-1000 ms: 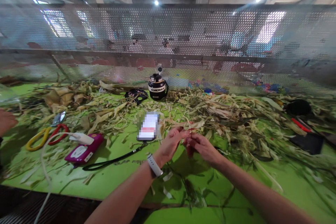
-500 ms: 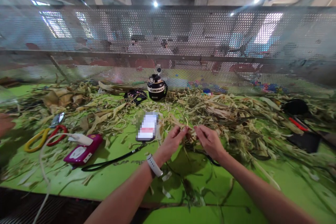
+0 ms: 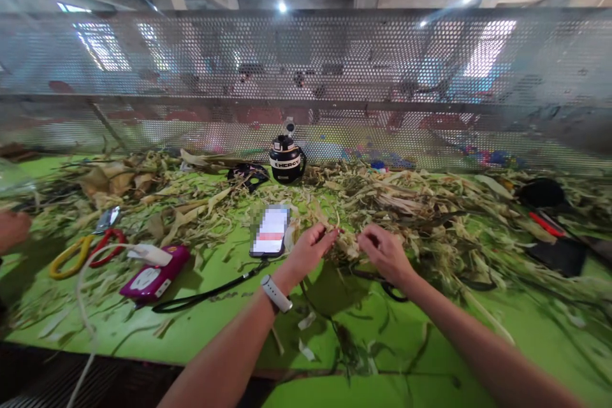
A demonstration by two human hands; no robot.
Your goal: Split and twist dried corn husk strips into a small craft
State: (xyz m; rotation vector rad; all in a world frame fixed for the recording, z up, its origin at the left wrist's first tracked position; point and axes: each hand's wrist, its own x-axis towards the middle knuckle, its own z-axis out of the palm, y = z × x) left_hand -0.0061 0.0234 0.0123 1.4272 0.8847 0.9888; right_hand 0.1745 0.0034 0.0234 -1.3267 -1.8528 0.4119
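Observation:
Low over the green table [image 3: 224, 325], my left hand [image 3: 308, 252] is closed in a pinch at a pale strip of dry corn husk [image 3: 319, 211]. A tiny reddish bit shows by its fingertips; I cannot make out what it is. A white band circles that wrist. My right hand [image 3: 386, 258] is a short way to the right, fingers curled together. Whatever those fingers hold, if anything, is hidden. Husk scraps lie behind and between both hands. Left of my left hand lies a phone [image 3: 271, 231] with a lit screen, attached to a black strap [image 3: 205, 295].
At left are red-and-yellow-handled scissors [image 3: 71, 257] and a magenta power block [image 3: 153, 280] with a white plug and cable. Another person's hand [image 3: 13, 231] shows at the left edge. A black jug [image 3: 285, 162] stands before a perforated metal screen [image 3: 287, 51]. Husk heaps [image 3: 406, 194] spread across the back.
My hands have moved slightly apart, the left going left and the right going right. The other person's hand has come a little further into view.

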